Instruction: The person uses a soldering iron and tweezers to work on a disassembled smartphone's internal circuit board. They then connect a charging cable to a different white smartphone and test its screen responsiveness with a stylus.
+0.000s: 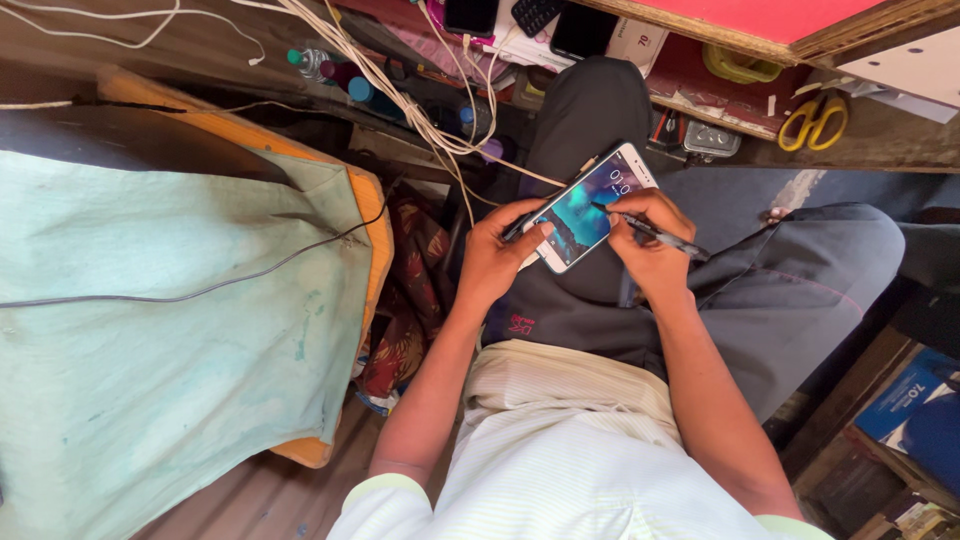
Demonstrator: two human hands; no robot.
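- Shirt (560, 450): pale, off-white with fine greenish pinstripes, short sleeves.
- Sleeve cuffs (385, 487): light green band at the hem.
- Trousers (760, 290): dark grey, creased at the knee; small red mark (520, 324) near the waistband.
- Forearms bare; left hand (495, 262) and right hand (650, 250) without gloves.

Place: what I looked down on was a small, cramped phone-repair stall or workshop.
Bench: a rough wooden bench edge (880, 150) carried yellow-handled scissors (813, 122) and small tools.
Phones: several dark handsets (582, 28) lay in the clutter above the knees.
Cables: a bundle of white cables (400, 95) trailed across the mess.
Work in hand: I saw a lit smartphone (588, 207) held on the lap, with a thin dark tool (650, 232) at its screen.
Seating: a cloth-covered cushion (170, 320) sat beside the person.
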